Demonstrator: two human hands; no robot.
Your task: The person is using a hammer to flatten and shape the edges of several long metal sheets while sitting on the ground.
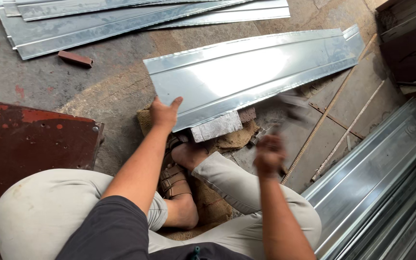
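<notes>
**A:** Status of the work, please.

**B:** I see the sheet-metal panel [256, 67] lying across a grey metal block [216, 126] that sits on burlap sacking [237, 137] on the floor. The panel runs from the centre of view out toward 2 o'clock. Its near long edge already carries a folded lip. My judgement: the forming of this edge is under way, not complete; how much of the edge is left to dress I cannot tell.

**A:** Other stock?

**B:** Finished-looking panels [97, 21] lie stacked at 11 o'clock; more profiled sheets [381, 192] are stacked at 4 o'clock. Which pile is finished I cannot confirm.

**A:** Hand pose?

**B:** Left hand [164, 113]: arm extended forward, fingers curled over the panel's near corner, thumb up, holding it down just beside the block. Right hand [269, 155]: raised at 3 o'clock of the block, fingers closed in a fist around a hammer [290, 108]. Both are motion-blurred, so I judge a swing is in progress. Hammer head is above the panel edge, apart from it.
</notes>
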